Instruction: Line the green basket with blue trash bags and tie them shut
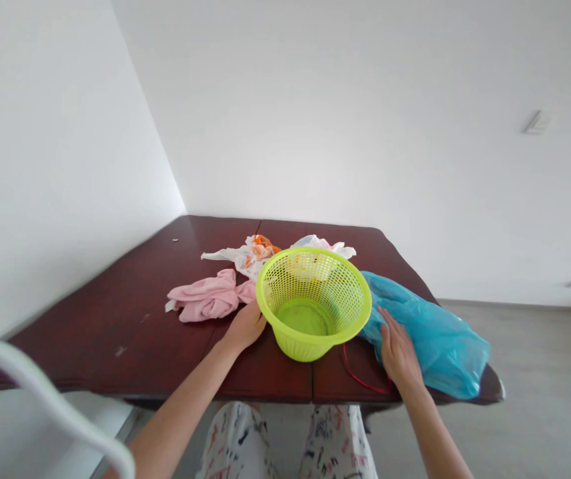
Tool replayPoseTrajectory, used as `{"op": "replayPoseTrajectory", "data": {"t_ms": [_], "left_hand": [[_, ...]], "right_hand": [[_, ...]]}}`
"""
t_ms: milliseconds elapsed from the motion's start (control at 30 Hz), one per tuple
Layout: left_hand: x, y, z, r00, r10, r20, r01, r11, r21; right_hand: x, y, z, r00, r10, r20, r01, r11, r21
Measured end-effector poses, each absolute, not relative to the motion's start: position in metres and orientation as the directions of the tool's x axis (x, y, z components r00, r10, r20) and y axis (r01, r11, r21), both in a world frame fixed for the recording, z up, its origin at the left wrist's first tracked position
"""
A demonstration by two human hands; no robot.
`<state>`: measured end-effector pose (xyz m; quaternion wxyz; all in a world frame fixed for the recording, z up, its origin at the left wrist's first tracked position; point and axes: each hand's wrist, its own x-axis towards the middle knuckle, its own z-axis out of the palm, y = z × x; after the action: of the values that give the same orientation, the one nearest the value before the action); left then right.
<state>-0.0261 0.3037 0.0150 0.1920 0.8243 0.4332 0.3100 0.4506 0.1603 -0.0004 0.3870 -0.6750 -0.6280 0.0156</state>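
A yellow-green plastic colander basket (301,346) stands at the middle of the table, its open top tipped a little towards me. My left hand (248,324) grips its left side just below the rim, with the fingertips hidden by the basket. To the right, my right hand (399,346) lies on a crumpled blue plastic bag (440,339), fingers stretched out and nothing held in them. A thin red cord (360,379) curves on the tabletop between the basket and that hand. Pink cloth (210,297) lies bunched to the left of the basket.
Behind the basket lie a white plastic bag with orange print (253,253) and another white bag (323,243). The dark red wooden table (130,293) meets white walls at the back and left. A blurred white curved tube (50,399) crosses the lower left.
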Motion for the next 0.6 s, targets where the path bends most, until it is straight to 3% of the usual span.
{"op": "replayPoseTrajectory", "data": {"t_ms": [133,267,467,600], "left_hand": [[-0.024,0.302,0.017,0.453,0.832,0.319,0.611,-0.551,0.568],[-0.023,0.3,0.021,0.462,0.83,0.313,0.618,-0.554,0.557],[-0.021,0.294,0.028,0.469,0.823,0.32,0.612,-0.564,0.554],[-0.02,0.292,0.032,0.469,0.823,0.321,0.616,-0.566,0.548]], "right_hand": [[0.451,0.155,0.011,0.228,0.796,0.56,0.836,0.135,-0.532],[0.448,0.144,0.026,0.389,0.652,0.65,0.821,0.074,-0.566],[0.45,0.139,0.03,0.65,0.488,0.582,0.657,0.023,-0.753],[0.477,0.159,0.057,0.737,0.369,0.567,0.572,0.108,-0.813]]}}
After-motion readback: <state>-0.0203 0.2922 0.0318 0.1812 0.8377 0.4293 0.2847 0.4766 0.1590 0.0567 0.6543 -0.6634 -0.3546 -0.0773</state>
